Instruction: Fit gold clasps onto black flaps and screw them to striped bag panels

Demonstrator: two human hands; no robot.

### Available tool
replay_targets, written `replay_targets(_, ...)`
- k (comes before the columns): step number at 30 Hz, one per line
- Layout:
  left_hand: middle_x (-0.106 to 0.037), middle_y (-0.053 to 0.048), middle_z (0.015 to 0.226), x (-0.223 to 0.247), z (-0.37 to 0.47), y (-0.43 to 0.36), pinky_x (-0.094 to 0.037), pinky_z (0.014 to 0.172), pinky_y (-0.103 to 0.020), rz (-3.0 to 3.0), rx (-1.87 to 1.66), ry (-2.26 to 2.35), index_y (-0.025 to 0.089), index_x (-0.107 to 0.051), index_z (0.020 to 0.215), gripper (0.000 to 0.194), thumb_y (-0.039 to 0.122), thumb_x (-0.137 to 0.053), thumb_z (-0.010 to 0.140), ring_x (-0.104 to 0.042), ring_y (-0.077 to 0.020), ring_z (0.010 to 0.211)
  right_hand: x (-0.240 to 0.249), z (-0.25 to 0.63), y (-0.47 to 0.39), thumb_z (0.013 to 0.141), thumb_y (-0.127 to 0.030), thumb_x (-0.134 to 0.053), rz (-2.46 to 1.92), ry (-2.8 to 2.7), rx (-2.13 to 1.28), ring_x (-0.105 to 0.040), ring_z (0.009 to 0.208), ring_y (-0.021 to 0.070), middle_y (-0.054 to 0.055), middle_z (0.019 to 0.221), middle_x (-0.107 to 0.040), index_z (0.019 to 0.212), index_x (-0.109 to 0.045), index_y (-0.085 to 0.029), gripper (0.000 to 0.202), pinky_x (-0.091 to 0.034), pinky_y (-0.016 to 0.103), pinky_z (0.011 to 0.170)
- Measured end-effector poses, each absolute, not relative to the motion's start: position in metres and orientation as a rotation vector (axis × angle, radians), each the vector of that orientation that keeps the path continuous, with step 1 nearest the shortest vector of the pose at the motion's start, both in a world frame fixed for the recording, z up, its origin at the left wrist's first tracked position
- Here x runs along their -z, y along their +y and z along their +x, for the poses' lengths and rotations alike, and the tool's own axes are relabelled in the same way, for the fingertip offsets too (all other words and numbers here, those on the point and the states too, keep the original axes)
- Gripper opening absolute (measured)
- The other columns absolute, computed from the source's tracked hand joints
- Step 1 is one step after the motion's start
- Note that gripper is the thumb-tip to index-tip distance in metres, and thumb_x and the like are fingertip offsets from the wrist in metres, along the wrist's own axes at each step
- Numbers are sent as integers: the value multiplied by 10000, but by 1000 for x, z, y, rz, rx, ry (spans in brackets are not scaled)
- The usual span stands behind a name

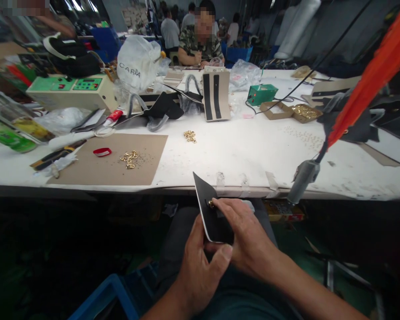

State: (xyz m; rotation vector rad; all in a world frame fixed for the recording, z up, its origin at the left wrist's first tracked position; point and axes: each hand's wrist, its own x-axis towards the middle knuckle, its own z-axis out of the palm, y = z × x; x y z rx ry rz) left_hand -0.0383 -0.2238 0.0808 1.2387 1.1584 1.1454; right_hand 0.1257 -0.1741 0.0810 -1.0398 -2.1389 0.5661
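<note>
A black panel with a pale edge (213, 222) is held tilted above my lap, in front of the table's edge. My left hand (203, 262) grips its lower edge, thumb and fingers wrapped round it. At a small gold metal piece (210, 204) on the panel's face, the fingertips of my right hand (242, 226) are pressed together. One small pile of gold pieces (190, 136) lies on the white table (226, 155), and another pile (130, 159) lies on a brown board (86, 171) at the left.
An orange-wrapped cord with a grey metal tool (303, 178) hangs at the right. Behind stand a beige striped panel (216, 95), a green box (262, 94) and a control unit (73, 91). A blue crate (111, 289) is below left; a person sits across the table.
</note>
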Motion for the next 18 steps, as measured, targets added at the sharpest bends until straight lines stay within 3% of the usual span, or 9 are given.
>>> replay_targets(4,-497,-129,1617,-76,-31,-237,-415,1247,-488,1308,-1164,1179,260,-418,1601,813,206,-716,846,-481,-343,1493,-68,123,-176,969,-78,-587,-994,-1974,-458,-661,1160,264,103,1282,-702,1498,-515,-308,581,-556,465,998)
replay_targets(8,-680,-117,1385,-72,-32,-232,-486,1189,-440,1161,-1259,1256,217,-622,1338,470,208,-705,875,-635,-285,1335,-70,133,-182,1008,-68,-545,-906,-1907,-510,-705,1063,228,84,1179,-738,1448,-592,-319,509,-601,390,912)
replay_targets(10,-731,-100,1244,-70,-37,-223,-553,1105,-417,1064,-1297,1299,198,-647,1199,370,258,-766,854,-705,-266,1207,-73,141,-188,1002,-66,-552,-842,-1919,-584,-712,1064,227,88,1187,-732,1464,-592,-327,532,-610,378,906)
replay_targets(14,-721,-99,1230,-65,-52,-204,-604,1000,-417,1200,-1339,1443,202,-606,1281,621,307,-893,740,-726,-270,1124,-78,154,-197,995,-78,-563,-768,-1944,-726,-709,1094,239,100,1218,-715,1519,-553,-345,588,-606,391,935)
replay_targets(16,-657,-127,1375,-67,-60,-197,-570,1062,-444,1436,-1407,1473,226,-568,1398,770,277,-913,712,-678,-293,1233,-78,159,-197,1002,-95,-569,-757,-1938,-762,-710,1080,240,98,1202,-720,1518,-557,-351,576,-606,394,925)
replay_targets(18,-622,-125,1452,-71,-65,-192,-526,1124,-453,1660,-1426,1384,252,-597,1406,731,220,-895,739,-629,-301,1318,-76,162,-194,1019,-109,-552,-764,-1921,-833,-705,1081,236,93,1195,-724,1495,-581,-354,536,-604,389,918)
